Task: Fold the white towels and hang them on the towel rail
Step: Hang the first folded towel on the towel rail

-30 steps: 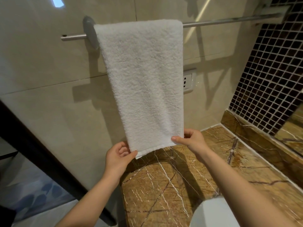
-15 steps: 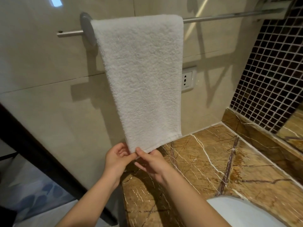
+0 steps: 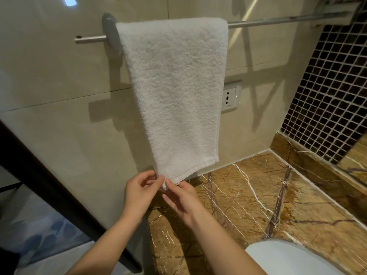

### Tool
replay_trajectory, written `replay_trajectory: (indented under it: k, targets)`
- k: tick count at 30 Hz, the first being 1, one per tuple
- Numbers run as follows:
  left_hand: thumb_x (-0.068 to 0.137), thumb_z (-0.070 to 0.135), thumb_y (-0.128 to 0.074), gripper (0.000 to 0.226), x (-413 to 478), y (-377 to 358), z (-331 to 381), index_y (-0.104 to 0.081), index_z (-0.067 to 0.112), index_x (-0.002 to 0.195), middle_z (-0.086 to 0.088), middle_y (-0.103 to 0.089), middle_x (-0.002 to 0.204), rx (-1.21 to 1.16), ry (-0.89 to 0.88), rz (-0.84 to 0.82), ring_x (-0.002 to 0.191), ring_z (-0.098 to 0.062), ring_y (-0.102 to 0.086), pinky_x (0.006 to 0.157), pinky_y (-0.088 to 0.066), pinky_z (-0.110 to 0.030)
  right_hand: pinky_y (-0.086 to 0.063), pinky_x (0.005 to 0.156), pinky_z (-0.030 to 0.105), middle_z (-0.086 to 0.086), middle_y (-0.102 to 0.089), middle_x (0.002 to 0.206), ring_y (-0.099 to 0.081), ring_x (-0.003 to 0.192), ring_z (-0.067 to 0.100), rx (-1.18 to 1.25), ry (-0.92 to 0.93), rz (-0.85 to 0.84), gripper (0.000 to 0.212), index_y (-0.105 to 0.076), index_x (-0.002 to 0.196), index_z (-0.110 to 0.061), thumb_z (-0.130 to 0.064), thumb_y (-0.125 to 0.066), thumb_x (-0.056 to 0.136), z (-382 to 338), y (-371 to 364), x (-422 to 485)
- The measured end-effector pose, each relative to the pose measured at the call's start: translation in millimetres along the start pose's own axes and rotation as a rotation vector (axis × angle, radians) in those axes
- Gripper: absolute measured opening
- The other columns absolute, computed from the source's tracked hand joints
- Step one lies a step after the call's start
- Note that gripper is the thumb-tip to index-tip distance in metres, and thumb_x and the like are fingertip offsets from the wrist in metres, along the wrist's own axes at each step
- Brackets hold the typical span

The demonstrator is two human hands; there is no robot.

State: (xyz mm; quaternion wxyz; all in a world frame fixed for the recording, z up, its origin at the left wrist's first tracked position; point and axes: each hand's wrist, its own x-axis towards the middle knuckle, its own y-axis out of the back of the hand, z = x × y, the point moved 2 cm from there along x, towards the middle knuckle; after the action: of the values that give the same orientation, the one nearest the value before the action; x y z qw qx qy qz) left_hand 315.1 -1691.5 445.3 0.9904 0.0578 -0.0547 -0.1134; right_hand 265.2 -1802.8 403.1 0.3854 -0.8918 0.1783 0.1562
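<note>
A folded white towel (image 3: 176, 92) hangs over the steel towel rail (image 3: 278, 21) on the beige tiled wall, next to the rail's left mount (image 3: 110, 30). My left hand (image 3: 140, 192) pinches the towel's lower left corner between thumb and fingers. My right hand (image 3: 181, 199) is right beside it, thumb and fingertips pinching the same corner from the right. The towel's lower right corner hangs free.
A brown marble counter (image 3: 248, 205) lies below the towel, with a white basin rim (image 3: 294, 259) at the bottom right. A wall socket (image 3: 230, 98) sits behind the towel's right edge. Dark mosaic tiles (image 3: 327, 92) cover the right wall. A dark frame (image 3: 49, 185) slants at left.
My right hand left the towel's lower right corner and moved left to join my left hand at the lower left corner. The towel stayed on the rail.
</note>
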Motion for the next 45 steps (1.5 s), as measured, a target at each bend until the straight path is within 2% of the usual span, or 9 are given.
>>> replay_trajectory:
  k: [7,11,16,20,22,26,35,41,45]
  targets:
    - [0.073,-0.004,-0.075,0.013,3,2,8,-0.071,0.006,0.08,-0.005,-0.071,0.071,0.075,-0.003,-0.029,0.061,-0.009,-0.065,0.058,-0.05,-0.011,-0.055,0.074,0.022,0.009,-0.075,0.091,-0.07,0.088,0.016,-0.022,0.012,0.028,0.023,-0.064,0.096,-0.002,-0.015,-0.072,0.08,1,-2,-1]
    - [0.073,-0.007,-0.074,0.031,-2,10,44,-0.067,0.008,0.1,-0.006,-0.068,0.084,0.066,-0.09,0.074,0.064,0.0,-0.063,0.062,-0.05,-0.009,-0.054,0.067,0.02,0.008,-0.075,0.087,-0.072,0.079,0.014,-0.04,0.034,0.063,0.021,-0.067,0.096,-0.002,-0.014,-0.072,0.08,3,-1,1]
    - [0.078,0.0,-0.073,0.039,2,42,161,-0.064,0.031,0.1,0.006,-0.068,0.099,0.252,-0.674,0.143,0.09,-0.007,-0.065,0.085,-0.051,-0.018,-0.055,0.054,0.018,0.008,-0.073,0.07,-0.068,0.061,0.013,-0.056,0.041,0.098,0.009,-0.065,0.088,0.001,-0.007,-0.068,0.083,1,-6,0]
    - [0.083,0.006,-0.065,0.019,15,56,250,-0.068,0.012,0.101,0.004,-0.064,0.097,0.596,-1.135,0.221,0.093,-0.01,-0.06,0.086,-0.045,-0.019,-0.054,0.059,0.02,0.01,-0.07,0.074,-0.064,0.066,0.015,-0.093,0.042,0.133,0.015,-0.063,0.087,0.002,-0.01,-0.071,0.082,-3,-7,-4]
    - [0.082,0.005,-0.064,0.018,28,59,277,-0.068,0.006,0.1,-0.004,-0.065,0.096,0.809,-1.241,0.214,0.094,-0.019,-0.058,0.084,-0.041,-0.025,-0.05,0.051,0.019,0.013,-0.069,0.075,-0.062,0.055,0.012,-0.121,0.039,0.133,0.022,-0.063,0.092,0.006,-0.011,-0.072,0.082,-5,-7,-6]
    - [0.084,0.013,-0.069,0.021,56,52,295,-0.068,0.005,0.104,-0.014,-0.066,0.098,1.057,-1.174,0.047,0.094,-0.033,-0.06,0.08,-0.041,-0.036,-0.05,0.047,0.019,0.013,-0.071,0.073,-0.065,0.054,0.013,-0.135,0.054,0.127,0.022,-0.065,0.095,0.008,-0.009,-0.071,0.082,-9,-6,-6]
    - [0.086,0.024,-0.068,0.023,77,55,294,-0.07,0.01,0.104,-0.009,-0.069,0.089,1.074,-1.335,-0.092,0.075,-0.025,-0.063,0.067,-0.05,-0.039,-0.055,0.069,0.021,0.012,-0.073,0.097,-0.067,0.08,0.017,-0.162,0.071,0.076,0.023,-0.066,0.104,0.001,-0.011,-0.069,0.084,-17,0,-2]
    - [0.085,0.032,-0.067,0.023,90,48,297,-0.068,0.017,0.102,0.0,-0.062,0.083,1.062,-1.353,-0.111,0.065,-0.024,-0.06,0.062,-0.053,-0.043,-0.053,0.07,0.02,0.01,-0.072,0.099,-0.065,0.081,0.015,-0.215,0.093,0.073,0.024,-0.066,0.106,0.0,-0.012,-0.068,0.086,-26,7,0]
    - [0.086,0.043,-0.062,0.022,93,35,303,-0.065,0.026,0.099,0.008,-0.054,0.082,1.06,-1.31,-0.176,0.057,-0.02,-0.056,0.058,-0.053,-0.046,-0.053,0.064,0.018,-0.001,-0.073,0.074,-0.065,0.066,0.008,-0.237,0.096,0.084,0.015,-0.067,0.089,-0.004,-0.016,-0.072,0.083,-36,16,2]
